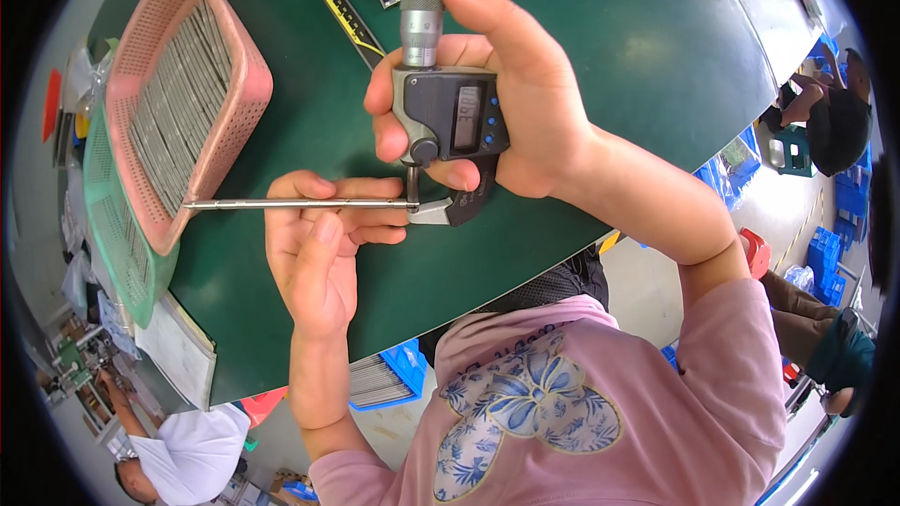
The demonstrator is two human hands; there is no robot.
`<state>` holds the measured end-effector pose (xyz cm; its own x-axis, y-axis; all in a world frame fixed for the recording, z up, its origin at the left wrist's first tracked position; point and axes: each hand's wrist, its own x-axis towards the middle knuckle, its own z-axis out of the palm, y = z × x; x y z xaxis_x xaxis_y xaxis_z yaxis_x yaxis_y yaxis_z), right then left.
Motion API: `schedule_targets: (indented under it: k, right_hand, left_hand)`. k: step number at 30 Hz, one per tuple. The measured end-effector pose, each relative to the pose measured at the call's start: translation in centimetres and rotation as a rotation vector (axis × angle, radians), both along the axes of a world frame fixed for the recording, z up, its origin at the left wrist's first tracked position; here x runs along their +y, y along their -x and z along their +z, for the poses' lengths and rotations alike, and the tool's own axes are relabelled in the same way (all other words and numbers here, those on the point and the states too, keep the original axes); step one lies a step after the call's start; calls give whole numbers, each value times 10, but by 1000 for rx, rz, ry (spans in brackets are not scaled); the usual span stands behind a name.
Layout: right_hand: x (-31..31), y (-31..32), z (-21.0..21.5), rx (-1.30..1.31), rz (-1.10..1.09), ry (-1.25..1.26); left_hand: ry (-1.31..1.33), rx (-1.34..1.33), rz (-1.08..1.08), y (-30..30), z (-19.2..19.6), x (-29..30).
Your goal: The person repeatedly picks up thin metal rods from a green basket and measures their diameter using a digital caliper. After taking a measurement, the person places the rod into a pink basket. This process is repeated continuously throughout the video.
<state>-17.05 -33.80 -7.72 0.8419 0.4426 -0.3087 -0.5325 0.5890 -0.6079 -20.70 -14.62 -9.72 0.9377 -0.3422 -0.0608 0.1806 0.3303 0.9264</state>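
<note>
My right hand [553, 122] is wrapped round a digital micrometer [427, 94] with a dark body, a small display and blue buttons. Its thumb rests beside the silver thimble at the top. Between thumb and fingers, my left hand [317, 272] pinches a thin shiny metal rod [253, 204], held level. The rod's right end sits in the micrometer's jaw, between spindle and anvil; whether both faces press on it is too fine to tell. Its left end reaches over the rim of a pink perforated basket [251, 84], where many similar grey rods lie side by side.
A green basket [131, 258] sits under the pink one. Black-and-yellow rulers [339, 14] lie on the green table [647, 56] beyond the micrometer. Papers [178, 351] rest at the left table edge. Below it stands a blue bin [398, 377] of rods. Other people are at lower left and far right.
</note>
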Motion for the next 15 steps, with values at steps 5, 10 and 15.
schedule_targets:
  k: [5,10,15]
  right_hand:
    - [1,0,-1,23,28,-17]
    - [2,2,1,-21,76,-22]
    - [-1,0,1,37,89,-43]
  left_hand:
    - [-78,0,69,8,2,-3]
    - [-48,50,160,10,-6,-7]
    - [20,60,103,10,-2,-5]
